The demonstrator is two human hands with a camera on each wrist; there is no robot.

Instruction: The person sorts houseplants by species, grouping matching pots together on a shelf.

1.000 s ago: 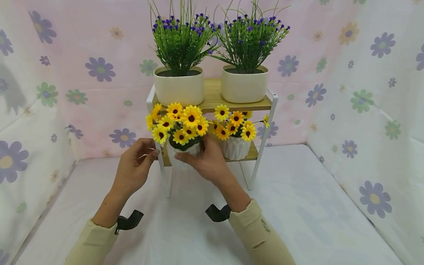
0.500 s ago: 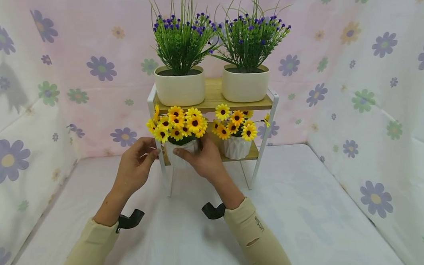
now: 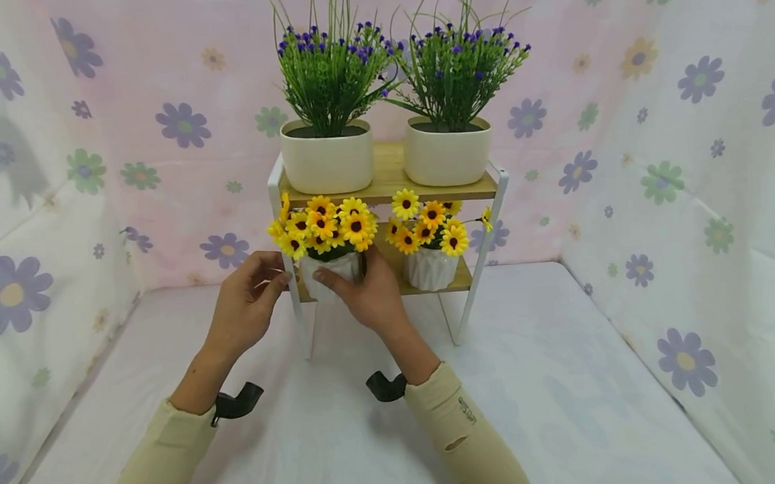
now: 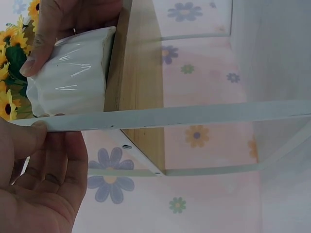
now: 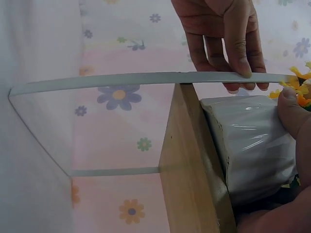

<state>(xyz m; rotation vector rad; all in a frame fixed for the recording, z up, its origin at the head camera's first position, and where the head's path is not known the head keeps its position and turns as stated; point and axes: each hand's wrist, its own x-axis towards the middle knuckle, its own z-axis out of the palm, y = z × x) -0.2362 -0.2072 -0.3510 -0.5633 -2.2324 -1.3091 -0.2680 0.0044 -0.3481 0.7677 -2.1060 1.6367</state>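
In the head view, my right hand point(image 3: 376, 295) grips a white ribbed flowerpot point(image 3: 345, 265) of yellow artificial sunflowers point(image 3: 323, 227), thumb in front and fingers round its far side. The pot is at the left end of the lower wooden shelf point(image 5: 189, 160); in the right wrist view its base faces the board, close against it. My left hand point(image 3: 246, 308) pinches the white metal side post point(image 4: 194, 116) of the plant stand, thumb on one face and fingers on the other. A matching sunflower pot point(image 3: 431, 269) stands on the right of that shelf.
On the upper shelf point(image 3: 389, 172) stand two cream planters, a left one point(image 3: 328, 161) and a right one point(image 3: 447, 155), with grassy purple-flowered plants. The stand rests on a white-covered table point(image 3: 566, 379), with flower-printed cloth point(image 3: 700, 182) around the back and sides.
My right hand has shifted slightly left with the sunflower pot, whose blooms have tipped and settled towards the shelf's left end. The left hand stays on the post.
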